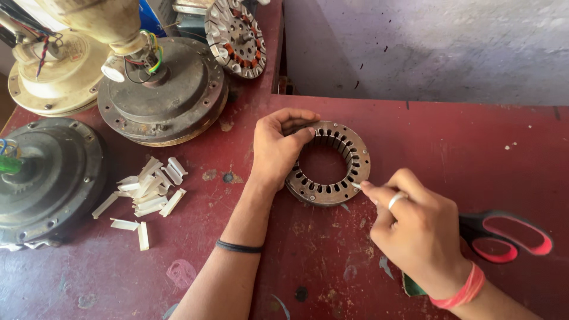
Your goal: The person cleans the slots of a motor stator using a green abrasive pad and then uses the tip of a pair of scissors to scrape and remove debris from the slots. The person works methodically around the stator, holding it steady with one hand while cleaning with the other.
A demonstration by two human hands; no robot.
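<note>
A ring-shaped metal stator core (pixel 341 178) with slots around its inner edge lies on the dark red table (pixel 450 142). My left hand (pixel 275 148) grips its left rim, thumb and fingers over the top edge. My right hand (pixel 415 228) pinches a small white strip (pixel 356 185) between thumb and forefinger, its tip touching the ring's right rim at a slot. A silver ring is on one finger of that hand.
A pile of several white folded strips (pixel 145 192) lies left of my arm. Fan motor housings (pixel 163 89) (pixel 47 178) and a wound stator (pixel 237 35) stand at the back left. Red-handled scissors (pixel 512 234) lie right of my right hand. A grey wall (pixel 427 41) rises behind.
</note>
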